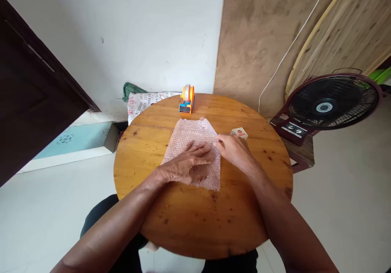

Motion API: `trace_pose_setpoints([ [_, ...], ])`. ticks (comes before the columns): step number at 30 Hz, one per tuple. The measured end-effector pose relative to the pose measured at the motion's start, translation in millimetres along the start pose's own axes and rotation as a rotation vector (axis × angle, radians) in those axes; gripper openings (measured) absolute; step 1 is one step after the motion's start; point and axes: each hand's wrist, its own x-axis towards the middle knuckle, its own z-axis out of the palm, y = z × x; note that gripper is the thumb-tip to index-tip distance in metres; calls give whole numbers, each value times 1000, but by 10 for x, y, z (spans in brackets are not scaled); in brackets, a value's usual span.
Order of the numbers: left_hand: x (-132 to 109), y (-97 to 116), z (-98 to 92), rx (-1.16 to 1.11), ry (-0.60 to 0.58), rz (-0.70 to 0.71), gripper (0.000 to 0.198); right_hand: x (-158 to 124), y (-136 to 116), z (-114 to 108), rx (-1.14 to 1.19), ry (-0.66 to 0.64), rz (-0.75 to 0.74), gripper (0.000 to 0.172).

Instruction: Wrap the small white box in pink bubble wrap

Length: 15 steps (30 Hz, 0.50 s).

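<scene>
Here, the left hand [191, 165] lies open on the bubble wrap [192, 131], while the right hand [234, 148] pinches its right edge. 1 tape dispenser [187, 107] stands far on the table [189, 228].

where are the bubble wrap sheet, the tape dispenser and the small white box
Bubble wrap sheet [196, 133]: head view, on its uncovered far half.
Tape dispenser [191, 94]: head view, on its orange upper part.
Small white box [240, 132]: head view, on its printed face.
</scene>
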Motion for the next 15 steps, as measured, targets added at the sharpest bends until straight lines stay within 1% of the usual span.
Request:
trace_pose_setpoints([
  [3, -2, -26, 38, 7, 12, 7, 63, 14, 170, -60, -31, 191, 134, 31],
  [4, -6, -34, 44, 8, 13, 13, 65, 25, 236, -61, -55, 225, 175, 37],
  [5, -10, -39, 46, 10, 13, 20, 65, 38, 300, -53, -76, 221, 215, 45],
  [6, -13, -39, 45, 12, 14, 23, 66, 55, 357, -37, -87, 179, 254, 52],
  [8, -18, -29, 37, 11, 24, 15, 63, 93, 442, 0, -82, 66, 316, 54],
  [9, -18, -22, 32, 7, 29, 9, 61, 111, 466, 14, -67, 32, 334, 53],
  [10, -19, -15, 28, 3, 34, 5, 60, 125, 478, 19, -39, 36, 347, 53],
  [11, -19, -11, 27, 1, 38, 6, 59, 133, 476, 14, 12, 80, 354, 53],
  [12, -18, -10, 28, 0, 43, 10, 59, 133, 462, -2, 98, 152, 347, 55],
  [13, -18, -12, 31, 0, 46, 20, 59, 122, 435, -26, 225, 232, 318, 58],
  [14, -18, -15, 33, 3, 47, 28, 59, 100, 395, -55, 386, 295, 260, 61],
  [15, -17, -17, 35, 5, 47, 33, 60, 67, 342, -84, 566, 328, 175, 63],
])
